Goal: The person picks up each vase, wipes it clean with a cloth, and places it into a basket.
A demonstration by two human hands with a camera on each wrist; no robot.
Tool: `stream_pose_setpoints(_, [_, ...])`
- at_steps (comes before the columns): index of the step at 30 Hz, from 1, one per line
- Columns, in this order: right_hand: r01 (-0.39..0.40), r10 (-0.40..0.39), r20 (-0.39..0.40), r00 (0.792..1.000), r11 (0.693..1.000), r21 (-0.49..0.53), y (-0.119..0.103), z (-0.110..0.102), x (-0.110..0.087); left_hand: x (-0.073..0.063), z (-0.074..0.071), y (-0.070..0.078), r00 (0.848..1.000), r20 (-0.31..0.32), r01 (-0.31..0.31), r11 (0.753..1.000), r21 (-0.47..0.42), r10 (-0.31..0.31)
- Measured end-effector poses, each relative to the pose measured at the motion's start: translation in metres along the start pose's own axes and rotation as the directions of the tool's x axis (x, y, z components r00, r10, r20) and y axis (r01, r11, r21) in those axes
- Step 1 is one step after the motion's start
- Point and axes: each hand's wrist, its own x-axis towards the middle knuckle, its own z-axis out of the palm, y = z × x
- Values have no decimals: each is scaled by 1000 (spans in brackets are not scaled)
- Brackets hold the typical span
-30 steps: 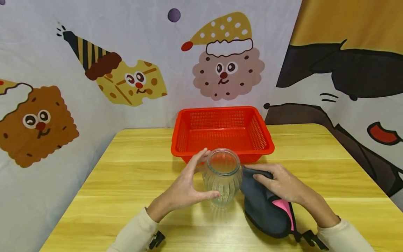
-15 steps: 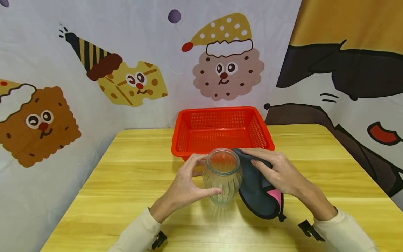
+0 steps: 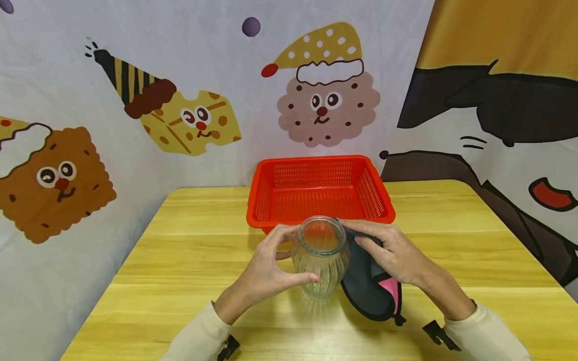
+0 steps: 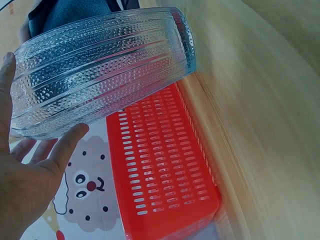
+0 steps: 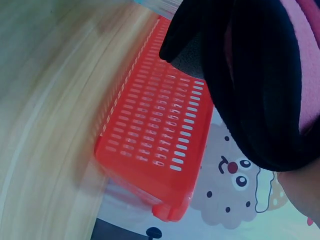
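Observation:
A clear ribbed glass jar (image 3: pixel 319 265) stands upright on the table before the basket. My left hand (image 3: pixel 271 268) grips it from the left, thumb across its front and fingers behind; the left wrist view shows the jar's (image 4: pixel 102 70) pebbled side between them. My right hand (image 3: pixel 397 253) pinches a dark grey cloth piece (image 3: pixel 363 281) with black edging and a pink lining, long and curved. It hangs close against the jar's right side, partly behind it. In the right wrist view the black-edged cloth (image 5: pixel 260 85) covers most of the fingers.
A red plastic basket (image 3: pixel 254 193) with perforated walls stands at the back of the wooden table (image 3: pixel 180 260), right behind the jar. A white backdrop (image 3: pixel 198 40) printed with cartoon figures hangs behind and beside the table.
My right hand has brought the grey cloth piece leftward and away from me, up against the jar's side. The left hand stays around the jar, which stands in nearly the same place.

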Motion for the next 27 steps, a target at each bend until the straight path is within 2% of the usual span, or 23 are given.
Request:
stream_pose_setpoints(12, [-62, 62, 27, 998, 998, 11, 5, 3, 2, 2, -3, 1, 999, 29, 35, 999, -15, -35])
stream_pose_setpoints(21, [-75, 74, 36, 997, 997, 20, 10, 5, 0, 3, -2, 2, 998, 28, 61, 998, -16, -61])
stream_pose_setpoints(27, [-113, 114, 57, 992, 993, -28, 12, 7, -6, 0, -1, 2, 997, 39, 74, 997, -36, -73])
